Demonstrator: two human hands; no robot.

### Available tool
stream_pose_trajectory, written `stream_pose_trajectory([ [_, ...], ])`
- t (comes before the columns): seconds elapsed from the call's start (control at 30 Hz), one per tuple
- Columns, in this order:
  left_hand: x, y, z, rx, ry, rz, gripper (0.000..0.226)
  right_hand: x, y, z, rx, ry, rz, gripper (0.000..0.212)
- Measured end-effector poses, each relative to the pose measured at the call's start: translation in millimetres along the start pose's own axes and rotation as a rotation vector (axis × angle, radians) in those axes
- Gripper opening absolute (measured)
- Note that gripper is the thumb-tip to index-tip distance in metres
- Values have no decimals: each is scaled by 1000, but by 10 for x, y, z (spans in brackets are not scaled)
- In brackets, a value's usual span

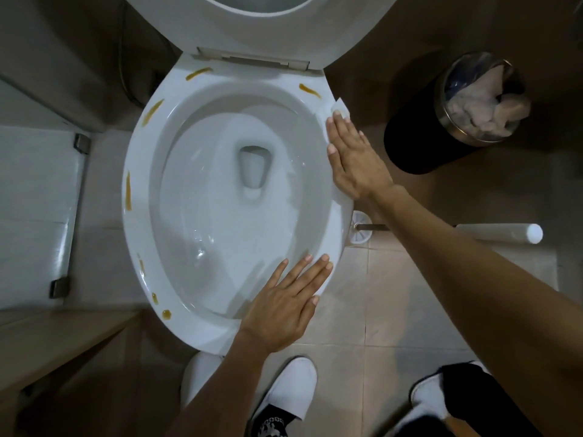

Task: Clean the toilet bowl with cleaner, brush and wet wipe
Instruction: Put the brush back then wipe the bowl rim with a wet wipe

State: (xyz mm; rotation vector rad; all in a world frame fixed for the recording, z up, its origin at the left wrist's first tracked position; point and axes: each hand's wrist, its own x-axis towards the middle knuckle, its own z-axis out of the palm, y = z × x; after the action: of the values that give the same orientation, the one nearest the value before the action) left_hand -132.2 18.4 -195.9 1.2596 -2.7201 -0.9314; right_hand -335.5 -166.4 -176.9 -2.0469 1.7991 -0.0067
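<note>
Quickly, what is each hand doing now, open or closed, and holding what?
Left hand: open, fingers straight, resting flat on the toilet rim, holding nothing.
Right hand: open, fingers straight, pressing a wet wipe flat on the rim.

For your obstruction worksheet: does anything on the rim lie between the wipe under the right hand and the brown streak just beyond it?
Nothing visible does. The right hand presses the wipe on the rim; bare rim leads to the streak.

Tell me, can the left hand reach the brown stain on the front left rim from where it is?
Probably yes. The left hand lies flat on the front rim, holding nothing, and the brown stain sits on the same rim nearby, with nothing between them.
</note>
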Motion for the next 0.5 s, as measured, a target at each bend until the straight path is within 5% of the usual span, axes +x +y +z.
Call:
stream_pose_trajectory([
  [0.23, -9, 11, -5, -22, 5, -2, 55, -416, 55, 98, 26, -47, -63, 61],
  [0.5, 2, 7, 2, -27, -1, 1, 55, 212, -41, -47, 1, -9, -27, 53],
])
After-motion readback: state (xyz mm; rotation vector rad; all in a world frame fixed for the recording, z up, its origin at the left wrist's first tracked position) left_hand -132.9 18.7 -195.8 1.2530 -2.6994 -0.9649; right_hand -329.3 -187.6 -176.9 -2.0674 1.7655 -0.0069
